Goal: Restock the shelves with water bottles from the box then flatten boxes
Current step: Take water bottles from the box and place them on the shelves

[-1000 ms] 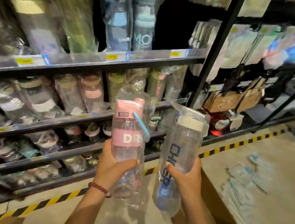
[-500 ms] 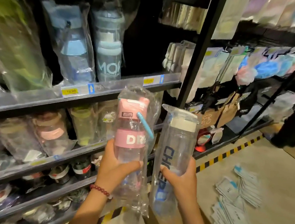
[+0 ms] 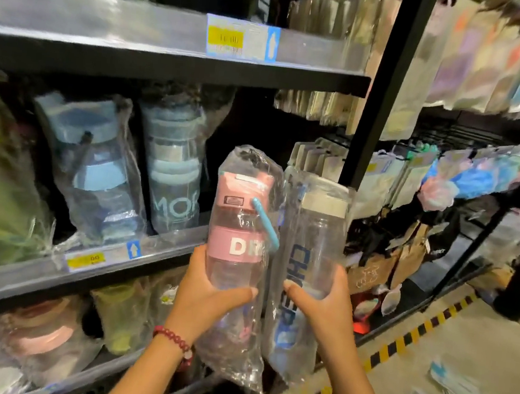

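The person holds 2 wrapped bottles upright in front of the middle shelf point(image 3: 161, 252), 1 per hand, likely so both can go in on a single reach. The left hand point(image 3: 209, 291) has its grip clamped round the lower body of the pink bottle point(image 3: 239, 227), thumb across the front. The right hand point(image 3: 321, 304) is clamped likewise on the clear bottle point(image 3: 310, 251) (white lid, blue lettering). Both bottles hover just right of the grey bottle point(image 3: 174, 180) standing on that shelf, level with the dark gap beside it, which looks like the intended slot. Low grips keep the lids free to enter first. The loose plastic wrap could snag on the shelf lip.
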